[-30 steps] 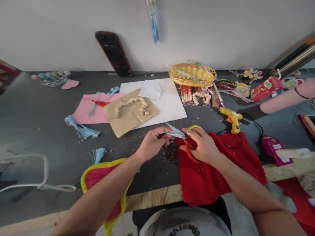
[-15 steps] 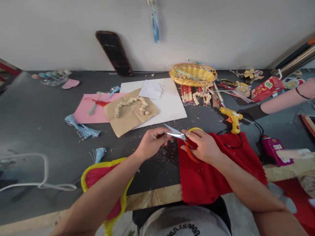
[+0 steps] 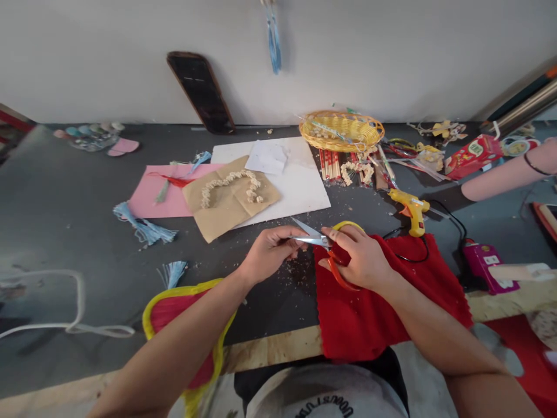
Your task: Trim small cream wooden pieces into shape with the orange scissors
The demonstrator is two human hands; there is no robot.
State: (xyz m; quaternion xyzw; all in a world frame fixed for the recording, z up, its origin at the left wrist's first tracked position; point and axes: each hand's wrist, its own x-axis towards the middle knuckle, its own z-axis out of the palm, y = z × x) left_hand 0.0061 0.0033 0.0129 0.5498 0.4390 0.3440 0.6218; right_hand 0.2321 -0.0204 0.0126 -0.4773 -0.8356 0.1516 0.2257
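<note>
My right hand (image 3: 363, 257) is closed on the red and yellow handles of the scissors (image 3: 342, 274), above a red cloth (image 3: 361, 319). The scissor blades stand slightly apart and point left, close to the fingertips of my left hand (image 3: 272, 252). Those fingers are pinched together at the blades; whatever is between them is too small to make out. Small pale crumbs lie on the dark table below. Behind my hands, a curved string of cream beads or blossoms (image 3: 224, 180) rests on brown paper (image 3: 217, 217), which overlaps a white sheet (image 3: 304, 174).
A wicker basket (image 3: 342, 136), a yellow glue gun (image 3: 411, 209), a red carton (image 3: 472, 157) and a purple power block (image 3: 483, 264) are at the right. A phone (image 3: 202, 93) leans on the wall. Blue tassels (image 3: 150, 230) lie left. Another person's arm (image 3: 511, 174) reaches in from the right.
The scissors have turned slightly in my right hand, their blades still a little apart. My left hand has hardly moved.
</note>
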